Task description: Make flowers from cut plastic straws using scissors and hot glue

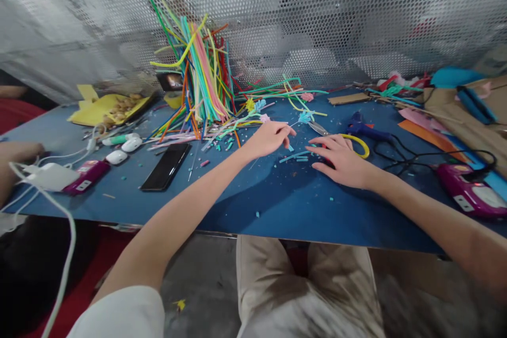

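My left hand [271, 137] hovers over the middle of the blue table [253, 195], fingers curled downward and bunched. A thin pale line runs from near its fingertips toward a light-blue flower-like piece [306, 116]; whatever the fingers pinch is too small to make out. Just below those fingertips is a small light-blue piece [290, 148]. My right hand [338, 158] lies palm down with fingers spread, partly covering scissors with a yellow handle loop [362, 145]. Beside its fingertips are cut light-blue strips [295, 156]. A pink flower-like piece [264, 118] sits behind my left hand.
A bundle of colourful fuzzy sticks [204, 74] stands against the perforated metal panel [317, 21]. On the left are a black phone [165, 167] and white cables [65, 222]. A blue glue gun [368, 129] with a black cord lies right. Another person's arm [16, 161] enters left.
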`<act>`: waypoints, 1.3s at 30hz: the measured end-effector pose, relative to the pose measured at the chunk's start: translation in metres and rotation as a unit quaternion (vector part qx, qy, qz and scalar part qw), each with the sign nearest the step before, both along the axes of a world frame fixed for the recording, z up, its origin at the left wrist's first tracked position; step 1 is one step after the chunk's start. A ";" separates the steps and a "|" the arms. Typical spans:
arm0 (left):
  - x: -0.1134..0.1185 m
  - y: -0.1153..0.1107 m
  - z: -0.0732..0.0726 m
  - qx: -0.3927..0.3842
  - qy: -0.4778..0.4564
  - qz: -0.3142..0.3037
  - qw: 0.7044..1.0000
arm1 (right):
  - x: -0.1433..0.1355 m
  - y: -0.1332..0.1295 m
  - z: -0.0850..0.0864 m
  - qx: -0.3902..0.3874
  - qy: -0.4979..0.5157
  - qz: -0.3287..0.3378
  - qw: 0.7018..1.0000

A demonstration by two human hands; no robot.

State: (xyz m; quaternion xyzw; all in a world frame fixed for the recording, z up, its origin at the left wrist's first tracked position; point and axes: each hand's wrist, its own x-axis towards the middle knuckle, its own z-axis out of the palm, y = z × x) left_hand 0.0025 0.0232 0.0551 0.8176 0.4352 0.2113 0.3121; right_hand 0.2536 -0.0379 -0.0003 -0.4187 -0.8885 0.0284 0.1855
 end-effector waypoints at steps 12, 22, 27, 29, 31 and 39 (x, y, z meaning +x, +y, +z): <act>0.001 -0.012 -0.033 -0.218 -0.270 -0.040 0.937 | -0.013 -0.002 -0.001 0.007 -0.055 0.015 0.998; -0.007 -0.007 -0.042 -0.174 -0.260 -0.012 0.950 | 0.000 0.031 0.017 0.010 -0.082 -0.004 0.997; -0.003 -0.008 -0.045 -0.165 -0.266 -0.005 0.950 | -0.006 0.031 0.006 0.027 -0.091 0.021 0.995; -0.003 -0.008 -0.045 -0.161 -0.260 -0.011 0.952 | -0.011 0.028 0.003 0.042 -0.094 0.024 0.994; -0.004 -0.008 -0.044 -0.158 -0.252 -0.016 0.955 | -0.014 0.025 0.003 0.059 -0.091 0.027 0.994; -0.003 -0.008 -0.040 -0.128 -0.265 -0.016 0.956 | -0.023 0.020 0.005 0.046 -0.044 0.058 0.996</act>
